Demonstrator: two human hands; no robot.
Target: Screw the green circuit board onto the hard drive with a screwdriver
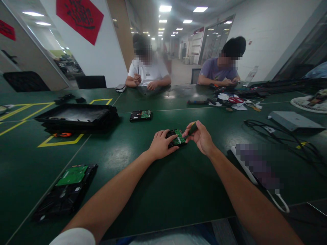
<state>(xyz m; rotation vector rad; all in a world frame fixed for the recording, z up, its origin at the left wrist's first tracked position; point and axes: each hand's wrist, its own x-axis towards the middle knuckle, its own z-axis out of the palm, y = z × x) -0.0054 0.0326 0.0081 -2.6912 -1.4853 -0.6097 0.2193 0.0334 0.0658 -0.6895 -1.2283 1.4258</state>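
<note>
A small black hard drive with a green circuit board (pixel 178 137) lies on the green table (pixel 163 190) in front of me. My left hand (pixel 163 144) rests on its left side, fingers spread over its edges. In my right hand (pixel 200 137) is a screwdriver with a dark green handle (pixel 192 128), tilted down toward the board's right part; its tip is too small to make out. Beyond my hands sits a second drive (pixel 141 115), board side up. A larger drive (pixel 67 190) with a green board lies at the near left.
Stacked black trays (pixel 76 115) stand at the left. On the right are a phone (pixel 258 166), black cables (pixel 270 131), a silver box (pixel 296 120) and scattered papers and tools. Two people (pixel 149 71) sit across the table.
</note>
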